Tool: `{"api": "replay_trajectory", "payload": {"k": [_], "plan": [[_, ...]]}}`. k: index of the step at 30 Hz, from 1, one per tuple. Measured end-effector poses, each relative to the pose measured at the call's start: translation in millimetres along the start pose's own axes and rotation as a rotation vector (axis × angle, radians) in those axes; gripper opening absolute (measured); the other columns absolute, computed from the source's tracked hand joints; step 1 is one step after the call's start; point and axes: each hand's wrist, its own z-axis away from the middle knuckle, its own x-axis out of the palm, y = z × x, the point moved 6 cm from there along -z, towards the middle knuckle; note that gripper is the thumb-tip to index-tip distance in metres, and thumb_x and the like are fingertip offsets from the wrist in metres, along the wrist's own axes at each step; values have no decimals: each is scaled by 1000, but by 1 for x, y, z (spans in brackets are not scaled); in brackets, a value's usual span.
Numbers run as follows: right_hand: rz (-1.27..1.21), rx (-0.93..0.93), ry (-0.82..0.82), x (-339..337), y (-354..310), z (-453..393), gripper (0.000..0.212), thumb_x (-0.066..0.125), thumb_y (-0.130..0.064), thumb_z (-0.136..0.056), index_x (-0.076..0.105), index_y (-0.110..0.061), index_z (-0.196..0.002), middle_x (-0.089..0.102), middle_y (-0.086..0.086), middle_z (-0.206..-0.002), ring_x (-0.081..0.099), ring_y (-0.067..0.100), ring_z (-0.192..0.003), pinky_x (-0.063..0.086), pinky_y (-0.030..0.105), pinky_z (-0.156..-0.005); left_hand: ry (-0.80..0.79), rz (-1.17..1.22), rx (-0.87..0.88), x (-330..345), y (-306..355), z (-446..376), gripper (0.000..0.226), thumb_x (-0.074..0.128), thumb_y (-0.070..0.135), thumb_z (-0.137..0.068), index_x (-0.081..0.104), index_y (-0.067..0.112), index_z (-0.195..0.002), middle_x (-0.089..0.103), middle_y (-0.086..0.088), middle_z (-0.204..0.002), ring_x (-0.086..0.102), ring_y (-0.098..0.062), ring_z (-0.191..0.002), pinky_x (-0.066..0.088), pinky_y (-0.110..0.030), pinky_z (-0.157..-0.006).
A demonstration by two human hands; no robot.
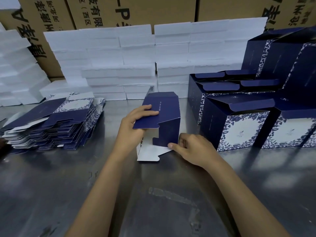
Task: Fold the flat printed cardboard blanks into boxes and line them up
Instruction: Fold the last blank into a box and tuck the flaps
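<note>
At the middle of the steel table [51, 185] a person is working a half-folded box [164, 117], dark blue outside and white inside. It stands partly opened, with one blue panel lifted on top and a white flap [150, 153] lying flat on the table toward six o'clock.

The left hand [135, 124] holds the top panel: the fingers [150, 111] lie across its blue face, and the panel's near edge sits against the palm, thumb hidden beneath. The right hand [191, 147] is curled at the box's lower right corner, the thumb tip and bent forefinger pinching the bottom edge of the blue side wall just where it meets the white flap.

Out at nine o'clock from the box lies a stack of flat blanks [56, 124], fanned unevenly, the top one showing a blue field and a white square framed by leaf print.

At three o'clock stand the finished boxes [239, 127], packed side by side and touching, their top flaps standing open; more of them are piled a level higher toward two o'clock. The nearest one sits just beside the right hand.

At twelve o'clock, along the table's far edge, white foam slabs [119, 53] are stacked in a low wall, with another pile at ten o'clock. Behind them rise brown cartons [145, 9] printed with large black characters.
</note>
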Motion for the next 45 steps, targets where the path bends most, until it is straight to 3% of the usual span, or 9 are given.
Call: {"api": "replay_trajectory", "payload": {"k": [12,20,24,28,32,36,41,43,45], "plan": [[-139,44,-42,1,1,-5,49,69,-46,-92,49,-14,-60,46,-4,-53,47,16,-56,32,29,-51,-39,-42,38,4,7,-1,54,65,-22,-79,72,23,-108,62,-3,-133,56,-12,-127,41,-15,-101],[-187,17,81,-15,5,-5,60,71,-43,-92,39,-17,-48,42,-12,-38,35,13,-42,29,26,-48,-25,-56,35,14,9,0,49,66,-20,-80,73,19,-109,63,-3,-131,55,-18,-129,40,-39,-112],[-202,-36,128,-20,-7,-3,57,70,-51,-90,46,-15,-53,41,-4,-44,41,16,-50,36,30,-53,11,-70,-6,5,4,3,45,65,-17,-83,75,18,-110,63,-1,-132,52,-19,-130,39,-39,-113],[-212,-87,202,-29,-12,-1,59,69,-41,-94,36,-15,-53,29,-3,-45,28,18,-47,28,30,-50,11,-78,-4,7,7,3,48,66,-18,-81,73,20,-109,62,-1,-132,51,-19,-131,39,-37,-113],[-278,-58,210,-34,-12,0,52,67,-52,-91,43,-21,-57,40,-6,-47,40,16,-52,38,33,-57,21,-70,-8,7,6,3,50,64,-18,-82,72,24,-108,61,0,-132,50,-19,-132,38,-38,-114],[-267,-102,265,-40,-15,1,50,67,-42,-95,37,-19,-62,34,-3,-46,33,21,-53,40,38,-58,16,-68,-7,11,7,5,51,66,-19,-80,72,25,-106,61,0,-132,52,-19,-131,39,-39,-113],[-282,-80,347,-51,-17,4,34,67,-37,-92,49,-20,-69,45,-6,-58,44,17,-60,42,36,-62,20,-75,-10,10,9,4,49,64,-18,-82,72,23,-108,61,-1,-133,50,-18,-132,37,-33,-114],[-349,-132,494,-63,-24,11,21,64,-39,-90,54,-22,-84,54,-10,-80,49,14,-81,47,37,-72,10,-67,-12,13,10,5,46,66,-15,-82,72,22,-109,60,-1,-135,49,-19,-133,37,-28,-112],[-341,-180,549,-65,-32,16,33,57,-49,-92,58,-21,-109,56,-12,-111,46,9,-106,44,33,-90,5,-56,-9,16,12,6,44,68,-13,-82,73,20,-111,60,-1,-135,49,-19,-133,38,-26,-111]]}}
